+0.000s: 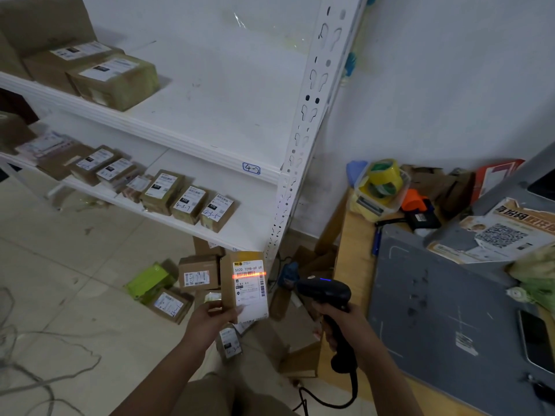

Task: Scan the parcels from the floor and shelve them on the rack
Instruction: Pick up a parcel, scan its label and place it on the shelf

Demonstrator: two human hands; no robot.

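Head view

1. Left hand [210,321]: lower centre of the frame. The grip is closed on the held parcel [228,283], with the thumb on the labelled face at its lower edge and the fingers behind it. The held parcel is a small brown carton, upright, raised above the floor [60,295], with its white shipping label facing the camera.

2. Right hand [339,322]: right of lower centre. The grip is wrapped around the handle of the scanner [326,291], a black handheld unit with a blue light lit on top. Its head points left at the held parcel, near it but apart. A red scan line [249,274] lies across the barcode in the upper part of the label. The scanner cable [330,400] loops down at the lower edge of the frame.

3. Floor parcels [198,274]: several brown cartons and one green parcel [147,282] lie on the floor behind and left of the held parcel, below the rack.

4. Rack [303,121]: white, with a slotted post, filling the upper left and centre. The upper shelf carries large boxes [111,81] at far left; its front edge bears a tag reading "4-2" [251,168]. The lower shelf carries a row of small parcels [189,204] with handwritten codes.

5. Bench [351,265]: right side of the frame, covered by a grey mat [435,310]. Tape rolls [383,178] sit in a clear tub at its far corner; a phone [537,340] lies at the right edge.
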